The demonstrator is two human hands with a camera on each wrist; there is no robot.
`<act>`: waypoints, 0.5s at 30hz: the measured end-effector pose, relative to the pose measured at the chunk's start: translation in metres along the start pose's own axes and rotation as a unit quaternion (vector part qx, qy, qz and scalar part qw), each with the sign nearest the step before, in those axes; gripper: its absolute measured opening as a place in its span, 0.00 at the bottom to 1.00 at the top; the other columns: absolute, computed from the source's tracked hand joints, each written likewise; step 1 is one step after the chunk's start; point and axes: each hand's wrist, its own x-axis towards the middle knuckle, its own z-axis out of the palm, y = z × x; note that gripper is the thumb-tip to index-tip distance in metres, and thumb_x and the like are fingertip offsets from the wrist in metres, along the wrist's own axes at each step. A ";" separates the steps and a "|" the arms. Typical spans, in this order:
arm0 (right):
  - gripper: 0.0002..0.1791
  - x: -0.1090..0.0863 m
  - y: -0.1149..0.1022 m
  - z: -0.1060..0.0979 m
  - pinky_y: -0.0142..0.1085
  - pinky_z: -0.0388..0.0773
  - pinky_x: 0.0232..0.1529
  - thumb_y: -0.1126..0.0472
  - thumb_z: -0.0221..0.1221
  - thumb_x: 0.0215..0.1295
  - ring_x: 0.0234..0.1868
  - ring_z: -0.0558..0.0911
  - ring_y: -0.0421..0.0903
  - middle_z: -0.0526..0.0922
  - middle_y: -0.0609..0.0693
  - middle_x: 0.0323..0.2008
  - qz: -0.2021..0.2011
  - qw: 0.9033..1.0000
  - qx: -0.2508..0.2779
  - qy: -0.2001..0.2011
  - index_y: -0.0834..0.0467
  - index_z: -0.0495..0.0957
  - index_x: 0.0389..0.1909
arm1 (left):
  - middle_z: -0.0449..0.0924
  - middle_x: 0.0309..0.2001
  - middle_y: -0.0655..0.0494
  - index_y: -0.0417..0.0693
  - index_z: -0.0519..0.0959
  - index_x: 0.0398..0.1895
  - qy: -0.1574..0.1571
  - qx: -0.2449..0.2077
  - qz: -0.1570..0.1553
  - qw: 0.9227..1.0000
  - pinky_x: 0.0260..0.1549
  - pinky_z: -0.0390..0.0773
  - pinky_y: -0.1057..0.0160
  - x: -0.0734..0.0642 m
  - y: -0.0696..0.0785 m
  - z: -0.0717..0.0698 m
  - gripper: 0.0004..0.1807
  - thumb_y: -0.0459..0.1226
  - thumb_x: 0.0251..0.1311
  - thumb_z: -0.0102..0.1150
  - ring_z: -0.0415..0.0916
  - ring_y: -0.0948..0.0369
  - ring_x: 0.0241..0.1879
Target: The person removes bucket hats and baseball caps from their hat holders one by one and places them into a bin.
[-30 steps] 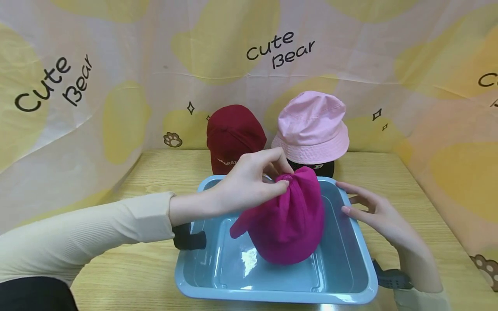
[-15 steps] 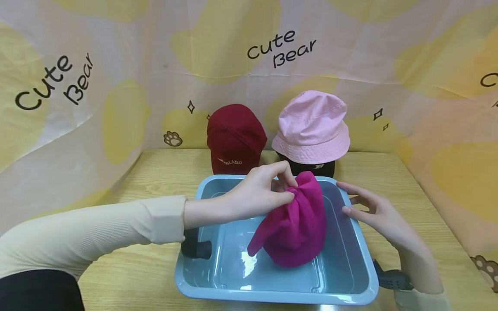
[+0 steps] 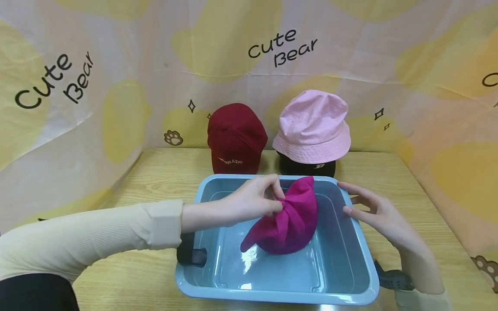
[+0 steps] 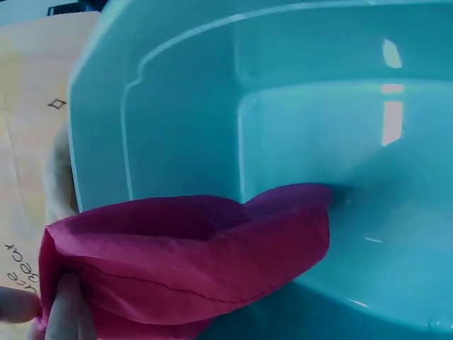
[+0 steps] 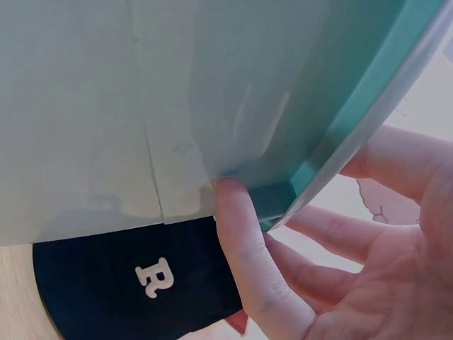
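My left hand [image 3: 249,202] pinches a magenta cloth hat [image 3: 293,229] at its gathered crown, between thumb and fingers. The fabric hangs creased inside a light blue plastic basin [image 3: 272,298], toward its back right part. From the left wrist, the hat [image 4: 205,273] shows a stitched seam and a folded edge over the basin's floor. Its other side is hidden. At the basin's back right corner my right hand [image 3: 373,209] grips the rim, thumb and fingers about it. Seen from the right wrist, one finger [image 5: 244,241] lies along the basin's outer wall [image 5: 92,120].
Behind the basin stands a dark red baseball cap [image 3: 237,134] with white lettering. A pale pink bucket hat [image 3: 313,125] sits over a black cap [image 3: 307,166], whose white letter shows in the right wrist view. A printed cloth [image 3: 218,52] hangs behind the wooden table [image 3: 128,276].
My left hand has lowered the magenta hat into the basin, lastly shifting it slightly left. The hat now looks more folded. My right hand has stayed at the rim.
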 end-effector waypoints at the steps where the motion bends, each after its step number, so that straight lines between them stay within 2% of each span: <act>1: 0.31 0.000 0.000 0.000 0.30 0.77 0.42 0.61 0.58 0.67 0.48 0.77 0.32 0.77 0.37 0.54 0.000 1.000 -0.001 0.001 0.49 0.64 0.70 | 0.80 0.33 0.49 0.41 0.72 0.34 -0.003 -0.011 -0.002 1.000 0.34 0.82 0.66 0.000 0.001 0.001 0.06 0.27 0.55 0.57 0.78 0.63 0.27; 5: 0.31 0.000 0.000 -0.001 0.30 0.76 0.42 0.61 0.58 0.66 0.48 0.77 0.32 0.77 0.37 0.54 -0.002 1.000 -0.005 0.003 0.49 0.64 0.70 | 0.79 0.37 0.47 0.39 0.71 0.37 -0.016 -0.072 -0.013 0.997 0.38 0.84 0.63 -0.001 0.003 0.003 0.07 0.27 0.56 0.56 0.81 0.62 0.31; 10: 0.30 -0.001 -0.001 -0.001 0.30 0.77 0.42 0.60 0.57 0.67 0.48 0.77 0.32 0.77 0.37 0.54 0.001 1.000 -0.001 -0.001 0.49 0.64 0.70 | 0.78 0.37 0.47 0.37 0.69 0.39 -0.031 -0.155 -0.052 0.986 0.44 0.83 0.61 -0.001 0.001 0.008 0.07 0.27 0.59 0.54 0.82 0.63 0.32; 12: 0.30 -0.001 -0.002 -0.001 0.30 0.77 0.42 0.60 0.57 0.67 0.49 0.77 0.32 0.77 0.37 0.54 0.003 1.000 0.000 -0.003 0.49 0.63 0.70 | 0.78 0.37 0.47 0.37 0.69 0.39 -0.033 -0.172 -0.070 0.982 0.45 0.83 0.61 -0.001 -0.001 0.009 0.07 0.27 0.59 0.54 0.82 0.62 0.32; 15: 0.30 0.000 -0.002 -0.001 0.31 0.77 0.42 0.60 0.57 0.67 0.49 0.77 0.32 0.77 0.38 0.54 0.003 1.000 -0.001 -0.003 0.49 0.63 0.70 | 0.77 0.37 0.47 0.37 0.69 0.38 -0.031 -0.171 -0.086 0.981 0.44 0.83 0.61 -0.001 -0.005 0.011 0.07 0.27 0.59 0.55 0.82 0.62 0.32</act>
